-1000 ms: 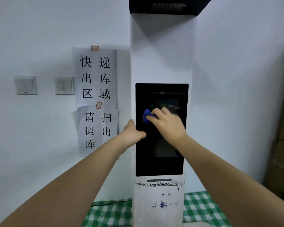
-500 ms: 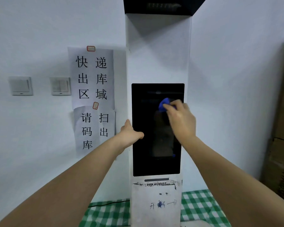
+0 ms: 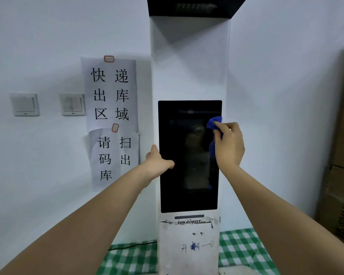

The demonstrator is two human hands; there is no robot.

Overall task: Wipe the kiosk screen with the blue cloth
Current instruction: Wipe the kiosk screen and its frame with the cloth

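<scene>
A tall white kiosk (image 3: 189, 72) stands against the wall, with a dark upright screen (image 3: 185, 167) set in its front. My right hand (image 3: 229, 144) presses a bunched blue cloth (image 3: 213, 123) against the upper right edge of the screen. Part of the cloth hangs hidden under my palm. My left hand (image 3: 158, 162) grips the left side of the kiosk at mid-screen height, thumb resting on the screen's left border.
Paper signs (image 3: 110, 94) and two light switches (image 3: 72, 104) are on the wall to the left. Cardboard boxes (image 3: 342, 155) are stacked at the right edge. A green checked cloth (image 3: 242, 249) covers the surface under the kiosk, with a black cable (image 3: 131, 246) behind.
My right hand has swept the blue cloth from the screen's left-centre up and across to its upper right edge. My left hand has kept its hold on the kiosk's side.
</scene>
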